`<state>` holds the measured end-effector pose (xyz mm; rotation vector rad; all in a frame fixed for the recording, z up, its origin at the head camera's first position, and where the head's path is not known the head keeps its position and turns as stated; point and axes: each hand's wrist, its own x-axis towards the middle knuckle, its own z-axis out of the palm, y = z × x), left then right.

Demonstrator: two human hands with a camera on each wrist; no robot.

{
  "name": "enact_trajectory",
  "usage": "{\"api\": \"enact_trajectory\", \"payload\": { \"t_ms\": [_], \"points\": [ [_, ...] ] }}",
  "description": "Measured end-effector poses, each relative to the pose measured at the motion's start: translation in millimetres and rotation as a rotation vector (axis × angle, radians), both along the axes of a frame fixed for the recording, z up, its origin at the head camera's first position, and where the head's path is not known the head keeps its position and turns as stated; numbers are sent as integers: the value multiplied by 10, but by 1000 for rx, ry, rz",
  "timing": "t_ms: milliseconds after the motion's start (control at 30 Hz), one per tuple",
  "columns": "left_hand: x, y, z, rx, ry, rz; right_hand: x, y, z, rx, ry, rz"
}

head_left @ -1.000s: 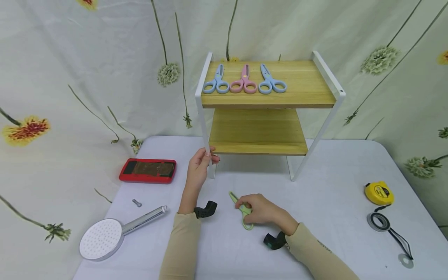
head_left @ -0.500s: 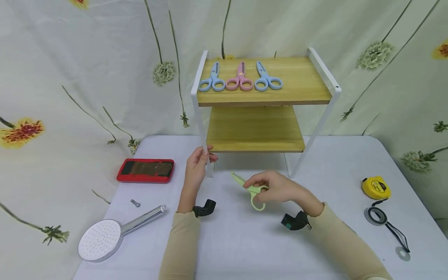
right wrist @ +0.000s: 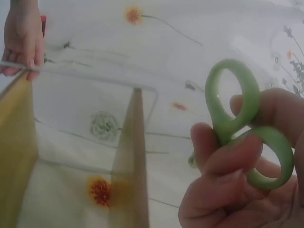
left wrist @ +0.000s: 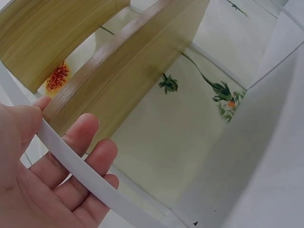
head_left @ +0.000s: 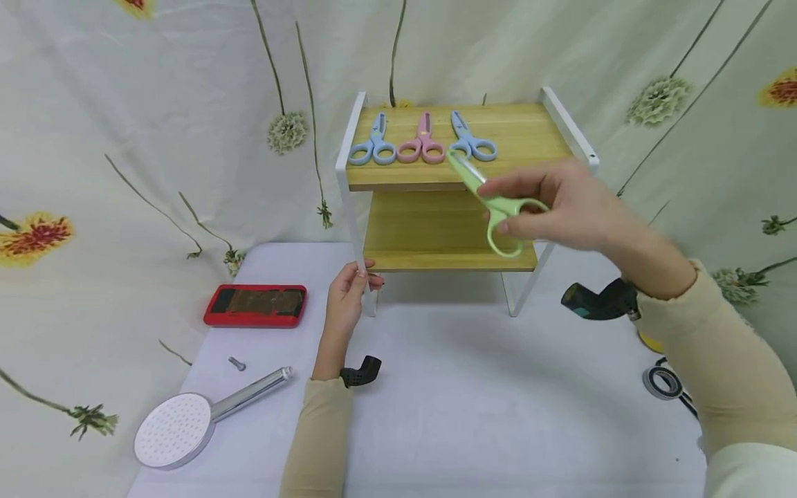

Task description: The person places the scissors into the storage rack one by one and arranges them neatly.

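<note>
My right hand point(head_left: 560, 207) pinches a pair of green scissors point(head_left: 492, 197) by the handles point(right wrist: 244, 118), lifted in front of the rack's top shelf, blades pointing up-left. My left hand point(head_left: 349, 294) grips the white front-left leg point(left wrist: 78, 166) of the two-shelf wooden rack point(head_left: 529, 138). On the top shelf lie three scissors side by side: a blue pair point(head_left: 372, 142), a pink pair point(head_left: 420, 142) and another blue pair point(head_left: 470, 138). The green blades' tip is just below the right blue pair.
A red phone point(head_left: 255, 304), a small screw point(head_left: 236, 363) and a chrome shower head point(head_left: 180, 429) lie on the white table point(head_left: 467, 415) at the left. A yellow tape measure point(head_left: 647, 340) and a black strap point(head_left: 666, 384) sit at the right, partly hidden by my right arm.
My right hand lifted the green scissors off the table and carried them up and right to the front of the top shelf. The left hand kept its hold on the rack's leg.
</note>
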<state>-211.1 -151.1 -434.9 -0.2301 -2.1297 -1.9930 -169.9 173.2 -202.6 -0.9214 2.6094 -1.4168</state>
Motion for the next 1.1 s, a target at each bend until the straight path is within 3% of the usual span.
{"api": "enact_trajectory", "payload": {
  "t_ms": [133,333,567,700,867,1100],
  "points": [
    [3,-1,0,-1,-5,1,-208,-8,328,161,19,-228],
    [12,0,13,0,-3,15,-586,16,551,396,46,-368],
    [26,10,30,9,-9,6,-832,46,497,490,74,-431],
    [27,5,27,0,-9,5,-916,45,411,567,136,-425],
    [19,7,15,3,2,5,-924,11,328,683,223,-424],
    [10,-3,5,-5,-10,14,-904,-25,296,676,239,-432]
  ]
}}
